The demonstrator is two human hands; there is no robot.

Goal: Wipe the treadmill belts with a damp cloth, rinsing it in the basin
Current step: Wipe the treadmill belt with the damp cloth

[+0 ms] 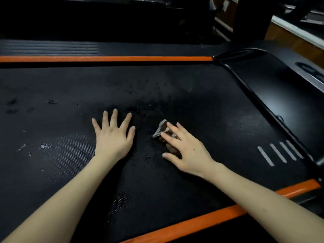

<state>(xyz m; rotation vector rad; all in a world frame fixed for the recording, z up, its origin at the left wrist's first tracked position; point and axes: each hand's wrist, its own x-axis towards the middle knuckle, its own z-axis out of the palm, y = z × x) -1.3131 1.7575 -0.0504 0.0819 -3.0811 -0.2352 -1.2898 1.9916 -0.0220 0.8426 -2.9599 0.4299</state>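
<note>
Now we are pressing cloth (162,128) onto treadmill belt (192,95) with our right hand (185,149), fingers nearly straight, centre frame; our left hand (113,137) resting flat, fingers splayed wide.

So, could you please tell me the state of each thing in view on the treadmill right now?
treadmill belt: patchy with damp marks and specks, not evenly wiped.
cloth: bunched up on the belt under the right hand, one corner sticking out.
left hand: flat on the belt, fingers spread, holding nothing.
right hand: fingers fairly straight, pressing down on the cloth.
</note>
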